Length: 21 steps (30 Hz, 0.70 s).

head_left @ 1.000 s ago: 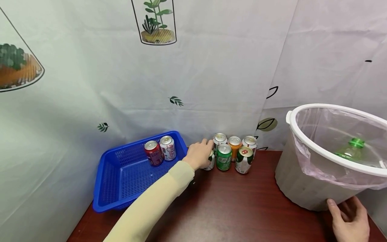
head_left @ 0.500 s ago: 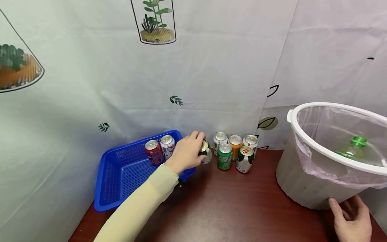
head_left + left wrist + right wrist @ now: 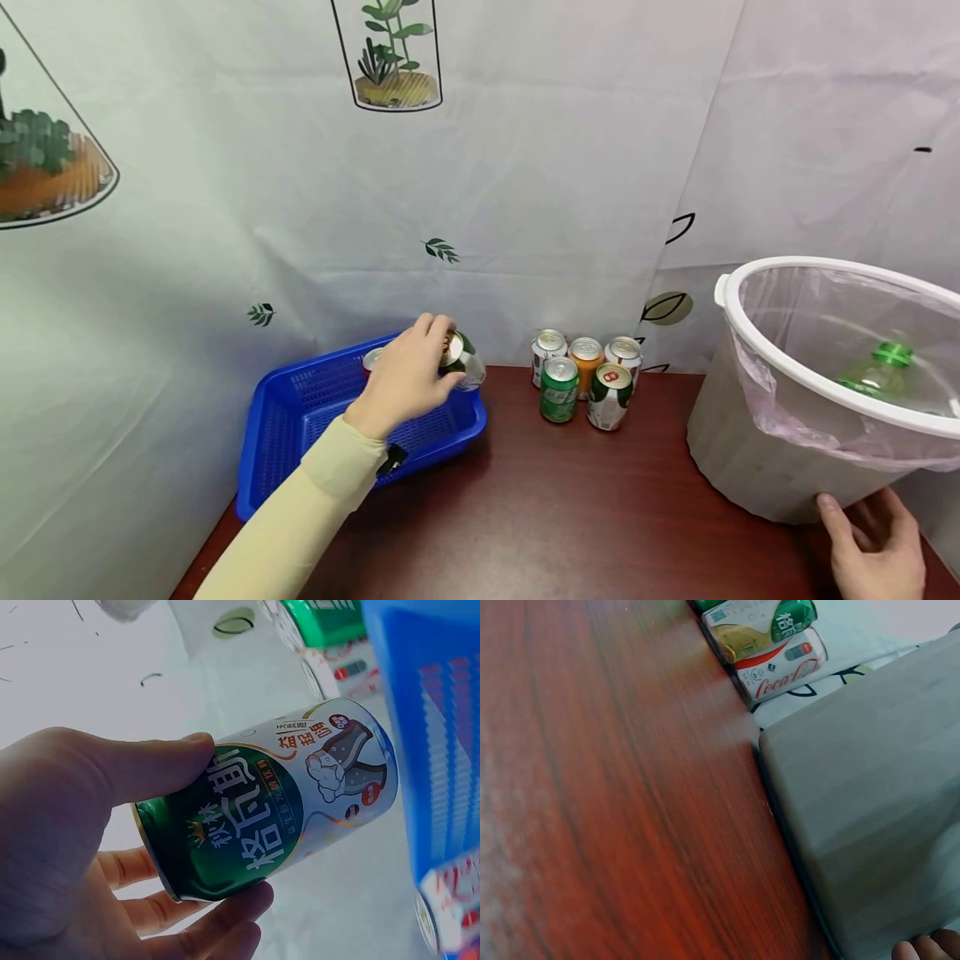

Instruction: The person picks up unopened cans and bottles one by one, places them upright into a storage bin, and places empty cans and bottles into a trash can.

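My left hand (image 3: 405, 375) holds a green-and-white drink can (image 3: 262, 802) between thumb and fingers. The can is tilted, above the right end of the blue plastic basket (image 3: 251, 433). Inside the basket, the top of a red can (image 3: 371, 359) shows behind the hand; a white-and-red can (image 3: 459, 904) appears at the lower right in the left wrist view. My right hand (image 3: 877, 542) lies low by the grey trash bin (image 3: 757, 442), its fingers loosely bent and touching the bin near its base.
Several cans stand against the wall, among them a green can (image 3: 558, 390), an orange can (image 3: 586, 360) and another green-and-white can (image 3: 609, 400). A green-capped bottle (image 3: 885, 371) sits in the lined bin. Patterned cloth (image 3: 525, 208) hangs behind the dark red table (image 3: 562, 508).
My left hand has lifted the green-and-white can from the left of the group and carried it leftward over the basket. The right hand and the bin have stayed put.
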Available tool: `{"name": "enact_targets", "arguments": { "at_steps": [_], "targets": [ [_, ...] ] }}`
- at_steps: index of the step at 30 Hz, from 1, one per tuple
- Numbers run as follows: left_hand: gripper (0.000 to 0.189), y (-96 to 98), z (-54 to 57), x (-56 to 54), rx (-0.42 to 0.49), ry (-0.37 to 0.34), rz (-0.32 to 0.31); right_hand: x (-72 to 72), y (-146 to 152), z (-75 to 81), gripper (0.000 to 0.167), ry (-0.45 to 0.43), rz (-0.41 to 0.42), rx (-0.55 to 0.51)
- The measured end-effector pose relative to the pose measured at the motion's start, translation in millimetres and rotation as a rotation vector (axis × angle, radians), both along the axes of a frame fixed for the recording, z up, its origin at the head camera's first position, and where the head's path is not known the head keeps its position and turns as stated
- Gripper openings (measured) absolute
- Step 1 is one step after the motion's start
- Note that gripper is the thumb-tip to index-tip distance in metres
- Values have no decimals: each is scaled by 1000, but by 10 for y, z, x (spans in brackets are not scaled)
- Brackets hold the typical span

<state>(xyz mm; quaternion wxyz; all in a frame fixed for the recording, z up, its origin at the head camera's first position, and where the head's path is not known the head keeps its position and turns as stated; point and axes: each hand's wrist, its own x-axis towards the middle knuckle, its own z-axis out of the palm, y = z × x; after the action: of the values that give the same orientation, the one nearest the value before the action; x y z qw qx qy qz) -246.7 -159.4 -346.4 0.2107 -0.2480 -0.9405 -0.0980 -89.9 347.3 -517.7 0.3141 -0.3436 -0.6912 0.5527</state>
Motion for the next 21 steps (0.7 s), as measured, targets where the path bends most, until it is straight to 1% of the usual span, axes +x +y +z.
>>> {"name": "enact_targets", "arguments": {
  "at_steps": [5,10,14,21],
  "targets": [
    [60,-231,-10,28,-39,-42,65,9,14,-10,72,19,-8,-18],
    [61,-448,-72,41,-85,-78,118,10,16,-4,72,36,-10,-28],
    [60,-611,-134,49,-112,-110,154,8,5,6,73,15,-2,-5],
    [60,-880,-212,69,-124,-166,198,-3,14,-9,73,-3,-1,6]
  ]
}}
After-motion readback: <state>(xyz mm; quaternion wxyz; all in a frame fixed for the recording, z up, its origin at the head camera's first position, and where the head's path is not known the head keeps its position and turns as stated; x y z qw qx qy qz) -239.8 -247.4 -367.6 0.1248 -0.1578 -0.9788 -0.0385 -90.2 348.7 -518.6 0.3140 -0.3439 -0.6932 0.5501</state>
